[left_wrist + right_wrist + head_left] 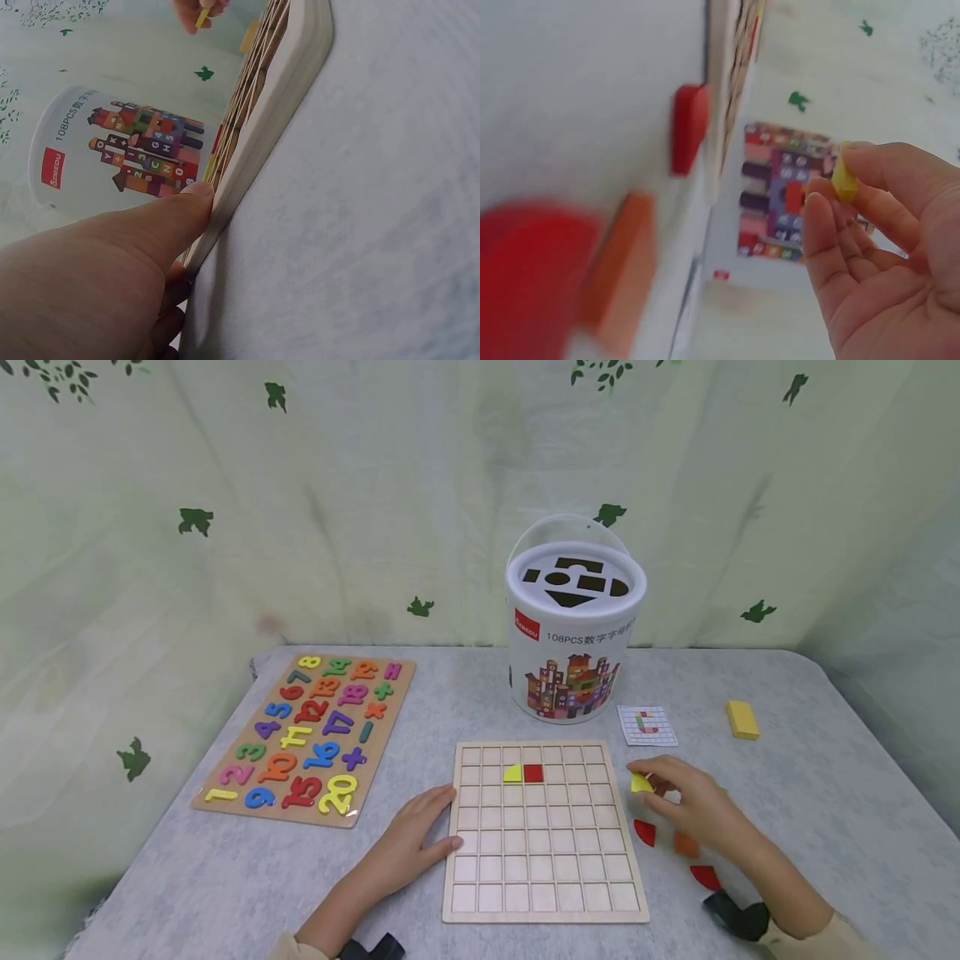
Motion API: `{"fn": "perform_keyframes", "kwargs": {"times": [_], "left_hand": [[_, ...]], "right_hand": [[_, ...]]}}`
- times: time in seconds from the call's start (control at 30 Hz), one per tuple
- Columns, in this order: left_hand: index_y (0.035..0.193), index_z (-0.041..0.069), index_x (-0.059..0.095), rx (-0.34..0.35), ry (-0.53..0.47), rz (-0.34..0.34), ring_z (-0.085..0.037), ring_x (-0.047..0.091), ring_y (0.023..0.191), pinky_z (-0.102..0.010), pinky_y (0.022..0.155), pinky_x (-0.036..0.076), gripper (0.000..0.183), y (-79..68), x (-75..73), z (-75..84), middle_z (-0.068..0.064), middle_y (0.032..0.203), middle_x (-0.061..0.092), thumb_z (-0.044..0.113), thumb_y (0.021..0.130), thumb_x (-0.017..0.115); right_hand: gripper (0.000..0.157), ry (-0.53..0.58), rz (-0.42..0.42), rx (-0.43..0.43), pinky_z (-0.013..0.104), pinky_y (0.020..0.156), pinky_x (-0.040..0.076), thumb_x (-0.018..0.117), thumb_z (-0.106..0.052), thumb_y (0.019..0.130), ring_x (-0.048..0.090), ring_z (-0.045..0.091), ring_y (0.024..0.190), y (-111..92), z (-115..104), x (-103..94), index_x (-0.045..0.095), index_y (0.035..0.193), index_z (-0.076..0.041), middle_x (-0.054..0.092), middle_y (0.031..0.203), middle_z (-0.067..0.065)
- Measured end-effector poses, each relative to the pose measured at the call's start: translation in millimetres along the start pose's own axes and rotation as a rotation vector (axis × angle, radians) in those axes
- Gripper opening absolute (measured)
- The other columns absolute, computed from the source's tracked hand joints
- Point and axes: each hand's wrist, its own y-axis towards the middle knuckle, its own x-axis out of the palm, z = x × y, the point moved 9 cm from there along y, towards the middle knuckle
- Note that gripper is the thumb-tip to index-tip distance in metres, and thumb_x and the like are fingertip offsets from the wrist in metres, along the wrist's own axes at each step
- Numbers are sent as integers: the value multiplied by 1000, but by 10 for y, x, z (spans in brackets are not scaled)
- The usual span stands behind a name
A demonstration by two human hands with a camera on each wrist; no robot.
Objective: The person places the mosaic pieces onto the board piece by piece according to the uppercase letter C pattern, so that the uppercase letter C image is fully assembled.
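In the head view, my left hand (405,843) rests at the left edge of a wooden grid board (471,914), its thumb and forefinger spread along the rim. The thumb (196,189) lies on that rim in the left wrist view. My right hand (693,802), raised off the board's right side, pinches a yellow block (844,178) between thumb and fingertips. Within the grid, a yellow quarter-round block (513,773) sits beside a red square block (533,773). Below my right hand lie a red quarter-round block (644,832), an orange block (686,844) and another red block (705,877).
A pattern card (648,726) lies beyond the board's upper right corner, with a yellow rectangular block (742,720) farther right. The white bucket (573,627) with a shape-sorter lid stands behind the board. At left lies a number puzzle board (303,739).
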Motion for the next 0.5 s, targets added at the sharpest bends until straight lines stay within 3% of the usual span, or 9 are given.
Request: {"fn": "perform_keyframes", "kwargs": {"times": [0.1,0.3,0.5], "left_hand": [[138,5,35,-3,-2,0,-27,27,129,-46,102,24,67,-2,1,-1,-8,141,33,38,85,60],[138,5,35,-4,-2,-2,-27,26,129,-46,102,23,67,4,3,-1,-8,141,33,38,85,60],[138,5,35,-5,5,-3,-27,26,129,-46,102,24,67,9,9,-4,-8,141,33,38,85,60]], "right_hand": [[36,35,22,-50,23,69,50,68,-1,78,53,7,78,110,-143,27,60,113,-2,59,102,3],[34,139,48,-65,27,72,50,66,-6,81,56,11,81,362,-340,136,59,114,-2,60,103,3],[33,268,38,5,27,75,49,65,-11,83,56,16,86,568,-298,359,59,114,-1,59,104,5]]}}
